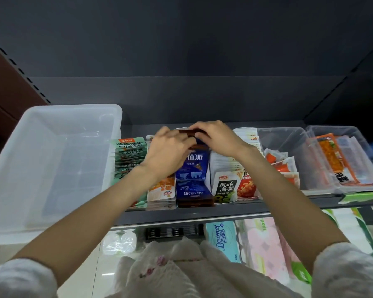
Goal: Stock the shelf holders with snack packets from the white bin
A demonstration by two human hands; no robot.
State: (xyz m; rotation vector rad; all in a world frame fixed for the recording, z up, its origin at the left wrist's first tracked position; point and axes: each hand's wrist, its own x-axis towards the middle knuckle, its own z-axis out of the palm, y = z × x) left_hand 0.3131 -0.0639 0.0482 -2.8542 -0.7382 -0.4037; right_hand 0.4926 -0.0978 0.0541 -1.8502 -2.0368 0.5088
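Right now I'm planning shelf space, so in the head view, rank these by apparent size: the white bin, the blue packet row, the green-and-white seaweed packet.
1. white bin, by far the largest, though nearness to the camera inflates it
2. blue packet row
3. seaweed packet, smallest

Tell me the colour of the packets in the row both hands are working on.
Dark blue packets with white lettering, brown edges; seen in the head view.

The bin (52, 160) sits on the shelf (181, 216); right of the bin stand rows of packets (194, 173), farther right two holders (289, 160), and below the bin, tissue packs (222, 239)
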